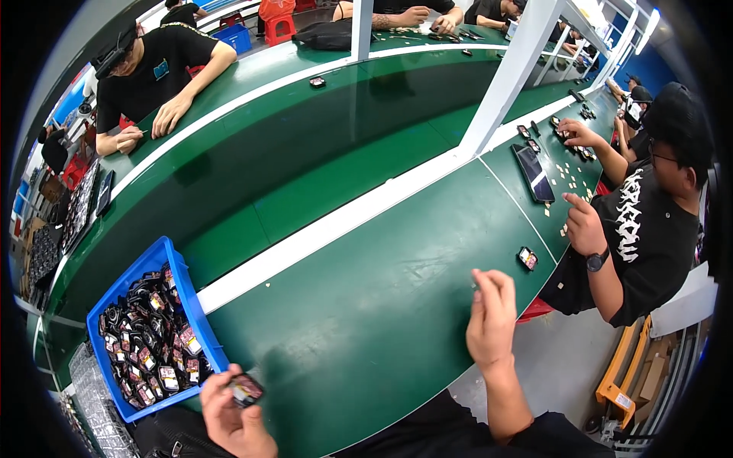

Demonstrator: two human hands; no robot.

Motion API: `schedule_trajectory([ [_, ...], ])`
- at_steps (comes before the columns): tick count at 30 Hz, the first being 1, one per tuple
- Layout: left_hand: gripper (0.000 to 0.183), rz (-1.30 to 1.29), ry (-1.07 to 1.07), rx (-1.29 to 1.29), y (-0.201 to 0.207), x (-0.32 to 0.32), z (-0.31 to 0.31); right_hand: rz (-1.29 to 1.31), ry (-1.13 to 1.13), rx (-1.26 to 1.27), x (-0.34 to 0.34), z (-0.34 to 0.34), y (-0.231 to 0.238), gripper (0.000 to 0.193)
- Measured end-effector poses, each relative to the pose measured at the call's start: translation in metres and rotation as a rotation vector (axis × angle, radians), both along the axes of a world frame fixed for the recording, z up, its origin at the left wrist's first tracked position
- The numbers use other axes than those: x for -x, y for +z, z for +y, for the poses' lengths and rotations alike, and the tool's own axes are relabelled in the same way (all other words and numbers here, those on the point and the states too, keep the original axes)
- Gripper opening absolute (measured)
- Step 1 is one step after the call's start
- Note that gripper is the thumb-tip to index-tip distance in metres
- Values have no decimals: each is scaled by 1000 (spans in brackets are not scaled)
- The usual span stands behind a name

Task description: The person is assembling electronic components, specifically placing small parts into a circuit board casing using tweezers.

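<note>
My left hand [233, 424] is closed around the edge of a small black rounded case [245, 390] with a pinkish printed face, held just above the near table edge. Beside it stands a blue bin [170, 263] heaped with many similar small black labelled pieces [145, 336]. Over the table to the right, my right hand [492, 324] is raised with its thumb and fingertips together. A tiny pale speck shows at those fingertips, too small to make out. Another small black case [527, 258], with a light label, lies on the green table [366, 305] beyond my right hand.
A co-worker [634, 221] sits at the right, near a dark phone-like slab [533, 174] and scattered small tan pieces. Another person [153, 84] works across the recessed green belt [305, 168]. A white post [504, 84] rises from the white rail between.
</note>
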State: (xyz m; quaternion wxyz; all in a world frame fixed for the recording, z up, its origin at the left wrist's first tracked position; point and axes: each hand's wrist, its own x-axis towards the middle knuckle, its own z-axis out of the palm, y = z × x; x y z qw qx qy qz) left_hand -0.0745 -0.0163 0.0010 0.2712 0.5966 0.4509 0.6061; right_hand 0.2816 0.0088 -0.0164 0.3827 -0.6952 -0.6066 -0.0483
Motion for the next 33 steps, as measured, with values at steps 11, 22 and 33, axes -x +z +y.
schedule_trajectory([
  [11,38,379,881,-12,9,62,25,-14,-369,177,-84,-6,-4,22],
  [22,49,474,-162,224,15,-63,1,91,492,291,64,-24,-6,38],
  [33,41,340,-315,257,7,-63,-2,440,808,341,91,-20,8,37],
])
